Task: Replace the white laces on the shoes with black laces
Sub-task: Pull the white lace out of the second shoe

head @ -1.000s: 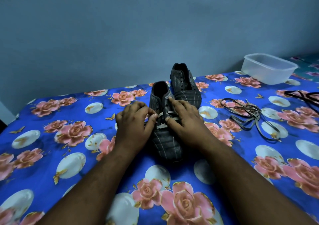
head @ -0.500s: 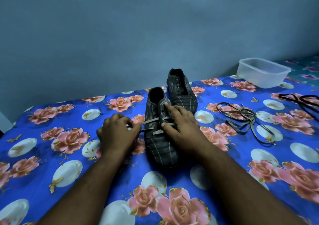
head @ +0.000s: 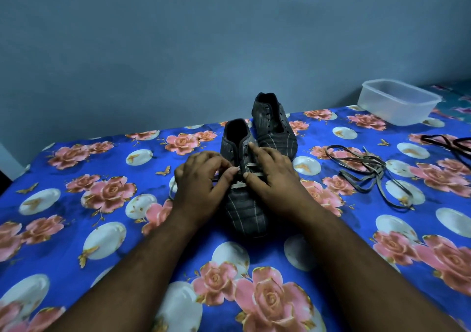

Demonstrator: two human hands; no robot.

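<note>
1. Pulling the white lace (head: 239, 185) sideways too hard could, I think, drag the near shoe (head: 242, 178) across the cloth (head: 76, 229), if the right hand (head: 274, 176) presses too lightly.
2. Head view: the left hand (head: 201, 178) has curled fingers and pinches the lace. The right hand lies flat on the shoe, fingers straight. The black laces (head: 448, 141) lie far right, untouched.

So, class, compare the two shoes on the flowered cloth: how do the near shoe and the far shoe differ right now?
The near shoe still has pale lace across its lower eyelets; the far shoe shows bare eyelets, no lace. The near shoe is being worked on by the left hand and right hand; the far shoe lies untouched. Both are dark, striped, and point toe toward the person.
</note>
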